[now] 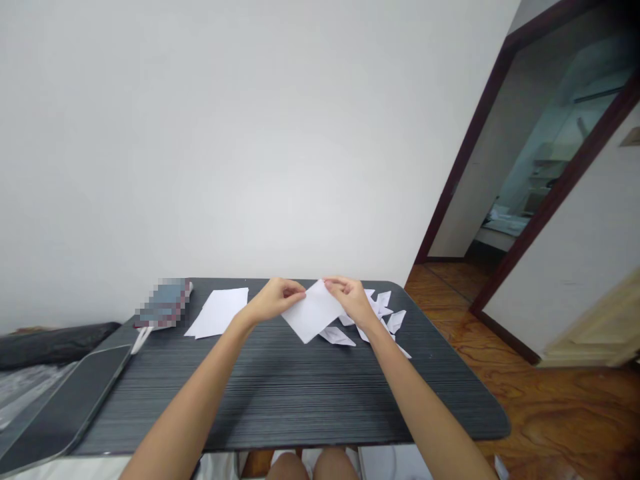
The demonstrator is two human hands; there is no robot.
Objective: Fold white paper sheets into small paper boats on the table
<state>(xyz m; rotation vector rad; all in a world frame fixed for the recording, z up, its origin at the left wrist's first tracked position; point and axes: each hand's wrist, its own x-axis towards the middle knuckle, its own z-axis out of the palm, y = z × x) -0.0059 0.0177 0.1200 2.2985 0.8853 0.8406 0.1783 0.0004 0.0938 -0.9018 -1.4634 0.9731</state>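
A white sheet of paper (313, 315) is held up over the dark table, turned so one corner points down. My left hand (277, 298) pinches its left edge between thumb and fingers. At the upper right corner, my right hand (347, 293) grips the same sheet with thumb and fingertips. Behind and below my right hand lie several folded white paper pieces (397, 321), partly hidden by the hand and forearm. One folded piece (338, 336) rests just under the sheet's right side.
Flat white sheets (220, 313) lie on the table (300, 400) at the left. Beyond them is a blurred-out, book-like item (165, 303). A dark flat panel (70, 407) sits along the left edge. A white wall (280, 133) stands behind, a doorway (500, 153) to the right.
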